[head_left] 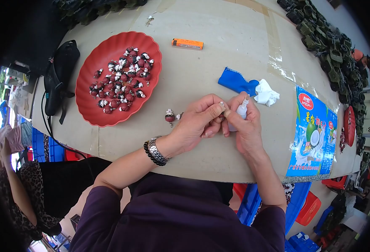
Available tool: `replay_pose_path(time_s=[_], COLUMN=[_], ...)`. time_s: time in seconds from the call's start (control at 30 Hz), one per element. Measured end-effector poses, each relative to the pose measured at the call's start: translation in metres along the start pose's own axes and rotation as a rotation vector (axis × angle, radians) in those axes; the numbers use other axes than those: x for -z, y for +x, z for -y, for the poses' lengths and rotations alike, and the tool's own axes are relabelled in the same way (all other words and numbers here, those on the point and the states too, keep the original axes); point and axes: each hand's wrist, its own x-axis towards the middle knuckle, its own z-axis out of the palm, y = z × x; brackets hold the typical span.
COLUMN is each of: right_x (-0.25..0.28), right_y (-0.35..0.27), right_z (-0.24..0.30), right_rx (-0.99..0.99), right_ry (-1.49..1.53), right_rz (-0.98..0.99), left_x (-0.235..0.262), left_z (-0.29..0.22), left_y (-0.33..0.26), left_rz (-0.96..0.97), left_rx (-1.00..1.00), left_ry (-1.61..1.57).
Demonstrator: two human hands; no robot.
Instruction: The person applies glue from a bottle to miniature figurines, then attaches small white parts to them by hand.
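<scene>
- Across most of the scene, there's a big table (202, 71) with a dull, greige top and shiny strips of clear tape stuck on it.
- Far left, a round red dish (83, 98), smooth with a fluted rim, holding a pile of dark red beads (122, 80) with knobbly white tops.
- On the right, a glossy blue printed sheet (315, 138) with coconuts on it, flat on the table.
- Left of the dish, a floppy black bag (61, 77).
- Near middle, the left hand (195, 124) has thumb and forefinger pinched together on a tiny bead piece, wrist wearing a metal-link band (154, 150). The right hand (247, 128) is curled round a bottle, fingertips right beside the pinch.
- Just beyond the right hand, a stitched-edge blue cloth (237, 80), with crumpled white tissue (266, 93) touching it.
- The bottle (242, 111) is small, whitish, with a narrow nozzle; fingers block part of it.
- Far middle, a slim orange box (187, 43).
- Left of the left hand, two loose beads (170, 116).
- The bead piece (222, 106) sits between the hands, pale on top, the rest mostly hidden by fingers.
</scene>
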Motion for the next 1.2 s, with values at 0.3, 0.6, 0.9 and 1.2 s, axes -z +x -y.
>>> replay_pose_path(time_s=[0.3,0.6,0.9,1.2], right_x=[-0.0008,0.0051,0.0031,0.0034], right_y=[0.0,0.0002,0.0,0.0002], right_z=[0.0032,0.0002,0.0012,0.0016], right_rx=[-0.021,0.006,0.012,0.007], right_ry=[0.0,0.065,0.03,0.016], right_rz=[-0.009,0.037,0.025,0.014], left_x=[-0.0001,0.0013,0.0015,0.001], left_z=[-0.0011,-0.0035,-0.0026,-0.003], left_y=[-0.0001,-0.0019,-0.0025,-0.0017], left_rz=[0.006,0.033,0.028,0.036], left_rx=[0.018,0.021,0.031,0.026], left_ry=[0.016,0.023,0.039,0.029])
